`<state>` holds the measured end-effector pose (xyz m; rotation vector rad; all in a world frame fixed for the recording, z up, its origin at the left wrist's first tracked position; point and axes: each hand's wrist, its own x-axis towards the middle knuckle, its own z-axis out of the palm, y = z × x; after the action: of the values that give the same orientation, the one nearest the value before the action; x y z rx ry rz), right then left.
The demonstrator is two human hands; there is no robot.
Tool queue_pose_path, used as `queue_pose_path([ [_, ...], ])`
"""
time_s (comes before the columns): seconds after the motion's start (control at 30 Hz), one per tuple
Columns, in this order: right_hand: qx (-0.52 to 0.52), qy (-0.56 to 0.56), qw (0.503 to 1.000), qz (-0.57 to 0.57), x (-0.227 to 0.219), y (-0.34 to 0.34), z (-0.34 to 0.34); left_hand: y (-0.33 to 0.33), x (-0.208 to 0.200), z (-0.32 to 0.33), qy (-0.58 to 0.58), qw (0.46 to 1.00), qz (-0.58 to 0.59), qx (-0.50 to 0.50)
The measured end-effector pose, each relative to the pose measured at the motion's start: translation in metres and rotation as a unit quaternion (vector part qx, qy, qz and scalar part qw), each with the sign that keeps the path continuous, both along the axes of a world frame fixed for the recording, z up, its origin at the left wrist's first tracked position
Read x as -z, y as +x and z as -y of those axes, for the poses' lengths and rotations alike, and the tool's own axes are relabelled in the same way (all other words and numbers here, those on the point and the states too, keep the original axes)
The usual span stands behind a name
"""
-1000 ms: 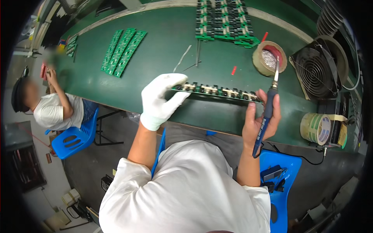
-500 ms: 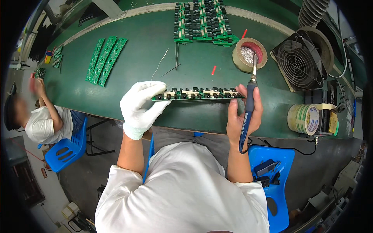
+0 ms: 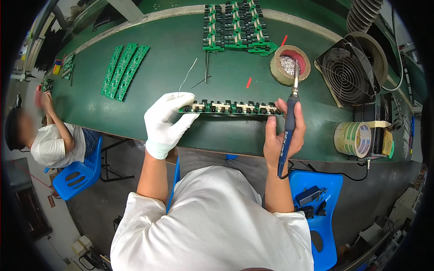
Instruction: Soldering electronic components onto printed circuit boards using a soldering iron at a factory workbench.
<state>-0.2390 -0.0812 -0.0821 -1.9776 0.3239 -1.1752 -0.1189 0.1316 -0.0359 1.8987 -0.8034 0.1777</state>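
Note:
A long green circuit board strip (image 3: 233, 109) carrying black and cream components is held edge-on above the bench. My left hand (image 3: 166, 122), in a white glove, pinches its left end between thumb and fingers. A thin solder wire (image 3: 186, 76) sticks up from the gloved fingers. My bare right hand (image 3: 287, 131) grips a dark blue soldering iron (image 3: 288, 131), its metal tip pointing away from me. The thumb and a finger of that same hand touch the board's right end. Beyond the tip stands a round pot (image 3: 296, 77) with silvery scraps inside.
Stacked populated boards (image 3: 235, 27) stand at the back, with three bare-looking green strips (image 3: 123, 72) at left. A black fan (image 3: 348, 72) and tape rolls (image 3: 355, 138) are on the right. Red tubing (image 3: 249, 82) lies mid-bench. Another person (image 3: 54, 140) sits far left.
My left hand and the board's left end have shifted slightly right and up, with the solder wire moving along. My right hand and the iron stay almost still.

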Motion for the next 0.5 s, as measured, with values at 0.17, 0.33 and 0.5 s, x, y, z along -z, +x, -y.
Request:
queue_pose_path([
  [0.17, -0.001, 0.008, 1.0, -0.002, 0.0001, -0.0023, -0.001, 0.0, 0.002, 0.0005, 0.017, 1.0, -0.006, -0.009],
  [0.33, -0.008, 0.016, 1.0, 0.02, 0.0038, -0.0009, -0.0015, 0.0033, 0.0094, -0.0014, -0.012, 1.0, 0.011, 0.017],
  [0.5, -0.002, -0.013, 1.0, 0.019, 0.0005, -0.0036, 0.0046, 0.0068, 0.0083, 0.0044, -0.059, 0.998, -0.016, 0.034],
])
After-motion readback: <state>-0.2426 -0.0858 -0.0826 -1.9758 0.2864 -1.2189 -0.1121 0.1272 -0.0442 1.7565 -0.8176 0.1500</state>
